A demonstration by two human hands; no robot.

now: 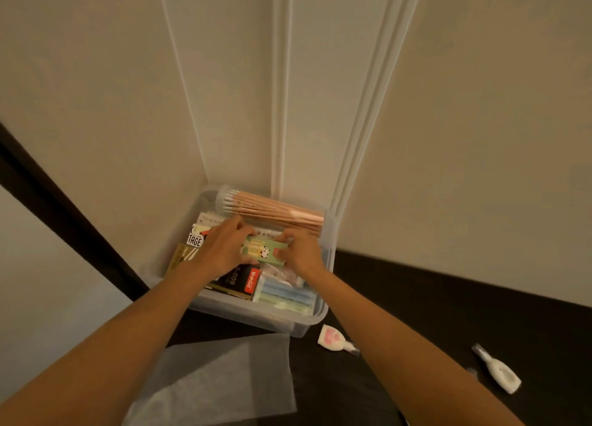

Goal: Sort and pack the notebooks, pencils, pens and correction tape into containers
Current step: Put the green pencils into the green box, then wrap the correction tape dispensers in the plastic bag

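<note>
Nearest, a translucent sheet (224,377) is lying on the dark surface (416,345) below the hands, between the two forearms. Right of the right forearm, a pink-and-white correction tape (333,337) is resting just beside the clear container (256,316), nib pointing right. A white correction tape (498,372) is lying well apart, further right, its narrow end pointing up-left. Inside the container, just under the hands, a black box with a red label (238,281) and a pack of pastel pens (285,294) are lying side by side. The left hand (221,252) and right hand (302,252) are gripping the two ends of a pale green panda box (264,251). Its long axis is running left to right between them, with the right end dipping slightly. Beyond the hands, a clear tube of copper-coloured pencils (275,212) is lying along the container's far wall, white ends pointing left.
</note>
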